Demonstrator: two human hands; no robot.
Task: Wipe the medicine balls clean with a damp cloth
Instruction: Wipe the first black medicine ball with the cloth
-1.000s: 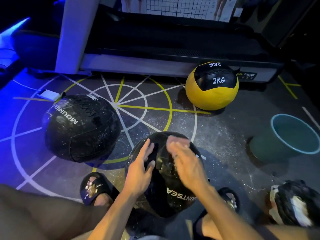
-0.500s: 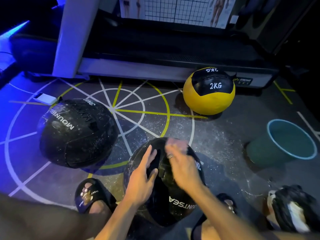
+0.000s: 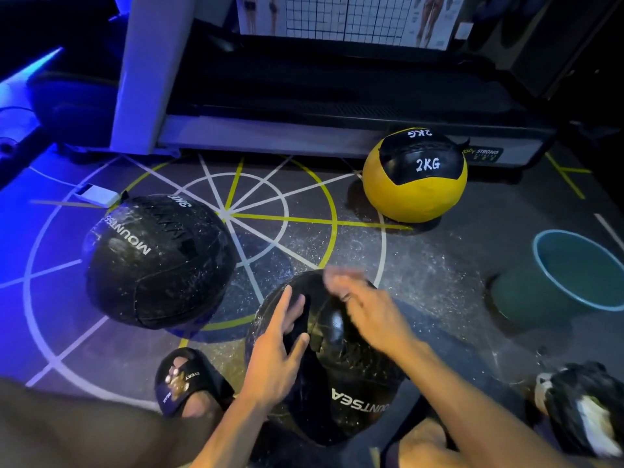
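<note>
- A black medicine ball [image 3: 341, 376] marked MOUNTSEA is sitting on the floor under both hands, between the person's feet.
- The left hand [image 3: 277, 352] is resting flat on the ball's left upper face, its fingers straight and spread, grasping nothing.
- The right hand [image 3: 368, 312] is lying over the top of the same ball; its fingertips are smeared with motion blur, so whether they are pinching a cloth or just pressing the surface cannot be told.
- A second black ball [image 3: 158, 261], speckled with droplets, is sitting well to the left of the left hand, apart from the near ball.
- A yellow and black ball [image 3: 417, 184] marked 2KG is lying far beyond the right hand, against the base of a treadmill [image 3: 337, 96].
- A teal bucket [image 3: 570, 282] is standing to the right of the right hand, apart from it.
- A black and white bundle [image 3: 584, 410], possibly a rag, is lying near the right forearm at the frame's lower right.
- A dark slide sandal [image 3: 189, 383] is showing on the left foot, just left of the left wrist.
</note>
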